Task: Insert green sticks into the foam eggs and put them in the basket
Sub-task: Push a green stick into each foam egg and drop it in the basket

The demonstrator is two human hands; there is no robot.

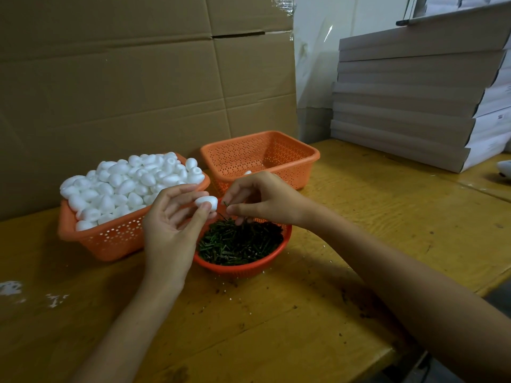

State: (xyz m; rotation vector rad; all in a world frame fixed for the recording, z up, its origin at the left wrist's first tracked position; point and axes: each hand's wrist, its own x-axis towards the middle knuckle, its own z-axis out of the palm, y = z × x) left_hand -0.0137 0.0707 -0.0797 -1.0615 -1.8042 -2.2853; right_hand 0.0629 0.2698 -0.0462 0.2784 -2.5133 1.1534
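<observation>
My left hand (171, 225) pinches a white foam egg (206, 202) between thumb and fingers, above the left rim of a round orange bowl (243, 268) full of green sticks (237, 243). My right hand (260, 200) holds a short green stick (226, 204) in its fingertips, a small gap from the egg. An orange basket (110, 239) heaped with foam eggs (130, 183) stands at the left. Behind the bowl stands a second orange basket (276, 154); one white egg (247, 172) peeks out inside it, behind my right hand.
A large cardboard sheet (124, 78) rises behind the baskets. A stack of flat grey boxes (414, 100) fills the back right of the yellow wooden table (359, 217). White foam crumbs (11, 288) lie at the left edge. A white object (504, 168) sits at far right.
</observation>
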